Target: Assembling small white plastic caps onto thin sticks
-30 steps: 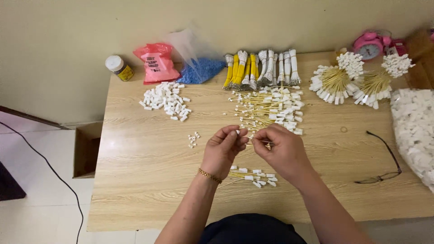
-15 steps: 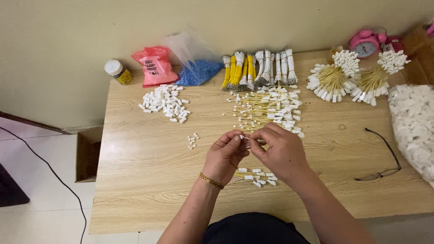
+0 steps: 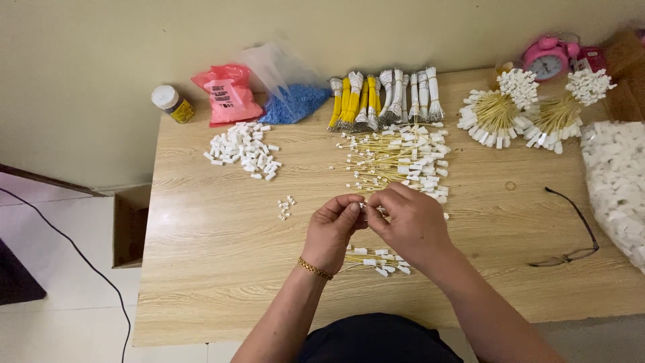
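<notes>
From the head camera I look down on a wooden worktop (image 3: pixel 222 269). My left hand (image 3: pixel 330 232) and right hand (image 3: pixel 411 225) meet just below the middle of the picture, fingertips pressed together. Between them sits a small white connector on a thin yellow wire (image 3: pixel 365 206); both grips are narrow and pinched on it, though the fingers hide most of the piece. A gold bracelet (image 3: pixel 314 269) rings the left wrist.

At six o'clock from the hands, partly under them, lies a little heap of finished wired pieces (image 3: pixel 379 259). At twelve o'clock, a loose spread of yellow wires with white ends (image 3: pixel 396 158) lies close by, and beyond it a row of bundled yellow and white wires (image 3: pixel 383 97). At ten o'clock there is a pile of white plastic housings (image 3: pixel 243 149), and a few stray white bits (image 3: pixel 285 206) lie at nine o'clock. Further off at eleven o'clock are a blue-filled clear bag (image 3: pixel 292 101), a pink bag (image 3: pixel 228 94) and a small jar (image 3: pixel 171 103). At two o'clock stand two fanned bunches of wires (image 3: pixel 531 111) and a pink alarm clock (image 3: pixel 547 59). Spectacles (image 3: pixel 571 228) lie at three o'clock, beside a bag of white parts (image 3: pixel 618 181).
</notes>
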